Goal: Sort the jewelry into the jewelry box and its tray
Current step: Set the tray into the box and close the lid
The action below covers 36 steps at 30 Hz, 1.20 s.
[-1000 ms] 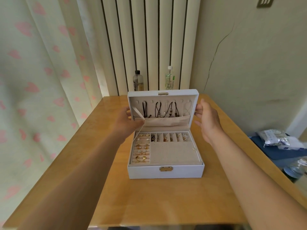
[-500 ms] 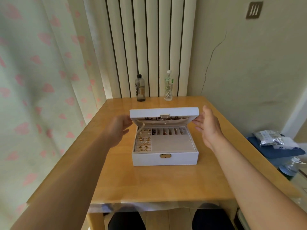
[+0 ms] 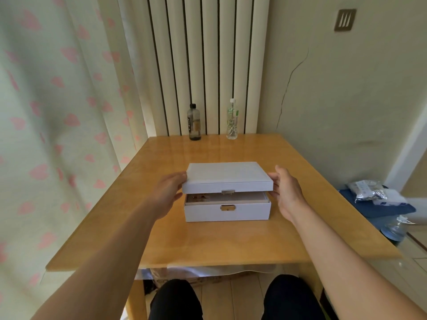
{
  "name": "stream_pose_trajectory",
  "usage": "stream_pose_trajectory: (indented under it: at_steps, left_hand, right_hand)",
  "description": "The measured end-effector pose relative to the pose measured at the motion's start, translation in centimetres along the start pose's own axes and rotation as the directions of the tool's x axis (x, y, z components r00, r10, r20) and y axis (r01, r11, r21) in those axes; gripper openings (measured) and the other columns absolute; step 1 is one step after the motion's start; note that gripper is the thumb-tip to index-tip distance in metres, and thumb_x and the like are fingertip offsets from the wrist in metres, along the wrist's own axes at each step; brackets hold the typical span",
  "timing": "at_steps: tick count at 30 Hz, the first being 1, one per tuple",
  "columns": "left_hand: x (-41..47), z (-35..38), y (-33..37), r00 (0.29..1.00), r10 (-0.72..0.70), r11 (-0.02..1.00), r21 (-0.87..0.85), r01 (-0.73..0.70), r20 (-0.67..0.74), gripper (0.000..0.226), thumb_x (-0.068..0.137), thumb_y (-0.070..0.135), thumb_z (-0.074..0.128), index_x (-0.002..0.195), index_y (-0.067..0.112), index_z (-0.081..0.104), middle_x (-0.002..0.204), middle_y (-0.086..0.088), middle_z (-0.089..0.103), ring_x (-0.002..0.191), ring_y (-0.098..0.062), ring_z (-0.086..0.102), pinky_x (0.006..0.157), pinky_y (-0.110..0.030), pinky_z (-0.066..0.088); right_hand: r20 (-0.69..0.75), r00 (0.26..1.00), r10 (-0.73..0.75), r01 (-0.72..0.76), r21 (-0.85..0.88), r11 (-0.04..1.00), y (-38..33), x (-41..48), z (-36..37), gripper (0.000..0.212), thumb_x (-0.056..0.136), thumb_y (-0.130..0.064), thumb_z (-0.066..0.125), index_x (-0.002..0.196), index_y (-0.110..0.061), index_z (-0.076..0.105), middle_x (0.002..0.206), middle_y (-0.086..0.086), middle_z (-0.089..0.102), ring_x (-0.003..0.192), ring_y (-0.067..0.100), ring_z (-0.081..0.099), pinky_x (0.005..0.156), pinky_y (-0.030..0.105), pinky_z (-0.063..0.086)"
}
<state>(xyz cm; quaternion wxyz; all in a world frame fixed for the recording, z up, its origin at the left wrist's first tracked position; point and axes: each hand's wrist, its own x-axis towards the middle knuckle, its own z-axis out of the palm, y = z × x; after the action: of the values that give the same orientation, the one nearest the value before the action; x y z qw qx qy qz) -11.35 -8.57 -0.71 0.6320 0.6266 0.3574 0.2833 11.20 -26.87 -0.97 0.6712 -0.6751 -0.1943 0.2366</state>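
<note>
Item inspected: the white jewelry box [image 3: 227,213], which stands square on the wooden table [image 3: 208,245], near its middle, with the front facing me.

Lid [image 3: 225,173]: nearly level, with a narrow gap open along the front. Its clasp [image 3: 228,192] hangs just above the brass latch plate [image 3: 227,207] and is not engaged.

Left hand [image 3: 169,190]: fingers fairly straight and laid against the lid's left edge, with the thumb beneath. It wraps round nothing that I can see.

Right hand [image 3: 285,189]: spread wide, with fingertips at the lid's right front corner. It also holds nothing.

I judge that a hand is kept at each side so the lid comes down evenly and the clasp meets the plate squarely, without the box sliding.

Contents: through the gap I see the pale tray [image 3: 245,197] seated in the base, and a few small gold pieces of jewelry [image 3: 200,197] at its left end (too small to identify). No loose jewelry shows on the table, so I take the sorting as done and the closing as the step in hand.

Other items: a dark bottle [image 3: 194,123] and a clear bottle [image 3: 231,120] stand at the table's far edge, well apart from the work.
</note>
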Motion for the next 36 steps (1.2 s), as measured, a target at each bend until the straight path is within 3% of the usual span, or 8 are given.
stream_pose_trajectory:
  at_steps: [11,15,17,19,21,25,29,36]
  left_hand:
    - [-2.1,0.9,-1.5,0.999,0.034,0.999,0.018,-0.035,0.038,0.023,0.103,0.008,0.048,0.115,0.022,0.061,0.115,0.009,0.065,0.11,-0.01,0.059,0.095,-0.033,0.046]
    - [-2.2,1.0,-1.5,0.999,0.038,0.997,0.06,-0.04,0.035,0.022,0.103,0.009,0.047,0.11,0.024,0.062,0.123,0.003,0.064,0.113,-0.015,0.058,0.094,-0.034,0.047]
    - [-1.8,1.0,-1.2,0.998,0.06,0.974,0.22,-0.057,-0.006,0.029,0.101,0.012,0.05,0.129,0.019,0.054,0.146,-0.001,0.051,0.127,-0.022,0.051,0.105,-0.038,0.043]
    - [-1.1,1.4,-0.4,0.992,0.124,0.891,0.441,-0.104,-0.016,0.055,0.101,0.017,0.049,0.153,0.02,0.033,0.159,0.0,0.033,0.144,-0.025,0.034,0.112,-0.04,0.033]
    - [-0.5,2.5,1.0,0.964,0.26,0.746,0.622,-0.238,0.058,0.058,0.103,0.022,0.045,0.158,0.02,0.024,0.163,0.0,0.027,0.149,-0.024,0.026,0.117,-0.038,0.027]
    - [1.1,5.1,2.3,0.906,0.331,0.376,0.844,-0.384,0.264,0.054,0.107,0.032,0.034,0.158,0.021,0.023,0.167,-0.003,0.018,0.153,-0.024,0.016,0.123,-0.042,0.018]
    - [2.3,6.3,1.3,0.935,0.169,0.144,0.931,-0.336,0.311,0.057,0.107,0.042,0.019,0.16,0.024,0.009,0.168,-0.003,0.005,0.155,-0.025,0.002,0.125,-0.049,0.005]
    - [2.5,6.4,0.3,0.949,0.082,0.093,0.946,-0.311,0.304,0.058,0.106,0.047,0.01,0.16,0.028,0.001,0.169,0.0,-0.002,0.155,-0.022,-0.002,0.125,-0.047,0.0]
  right_hand:
    - [0.038,0.999,0.0,-0.001,0.017,1.0,2.3,-0.3,-0.5,0.079,0.064,-0.058,0.053,0.102,0.011,0.054,0.086,0.004,0.06,0.084,0.02,0.051,0.079,0.039,0.037]
    - [0.01,1.0,-0.007,0.008,-0.033,0.999,2.0,-0.8,-0.1,0.027,0.078,-0.038,0.056,0.076,-0.012,0.05,0.075,0.003,0.049,0.073,0.019,0.042,0.069,0.035,0.03]
    - [-0.021,0.995,-0.098,0.091,-0.214,0.973,1.6,-0.7,0.3,0.019,0.088,-0.024,0.05,0.073,-0.016,0.042,0.071,0.0,0.044,0.067,0.019,0.038,0.06,0.033,0.027]
    - [0.002,0.968,-0.251,0.214,-0.523,0.825,0.9,-0.4,1.0,0.016,0.094,-0.024,0.044,0.084,-0.013,0.05,0.082,0.0,0.053,0.073,0.021,0.049,0.061,0.031,0.036]
    - [0.123,0.915,-0.383,0.328,-0.78,0.533,-0.2,0.2,2.1,0.027,0.099,-0.029,0.037,0.107,-0.011,0.055,0.11,0.005,0.059,0.101,0.027,0.055,0.082,0.037,0.045]
    - [0.373,0.893,-0.25,0.425,-0.883,0.2,-1.7,1.2,5.1,0.053,0.105,-0.039,0.022,0.151,-0.015,0.031,0.161,0.007,0.025,0.148,0.027,0.022,0.119,0.051,0.018]
    - [0.409,0.909,-0.08,0.415,-0.903,0.109,-1.0,2.0,6.1,0.058,0.104,-0.047,0.013,0.159,-0.027,0.009,0.168,0.001,-0.001,0.154,0.026,-0.003,0.122,0.054,-0.001]
    - [0.428,0.903,0.015,0.423,-0.897,0.132,-0.4,2.1,5.9,0.058,0.103,-0.051,0.008,0.159,-0.033,0.005,0.168,-0.002,-0.003,0.154,0.025,-0.006,0.123,0.052,-0.002]
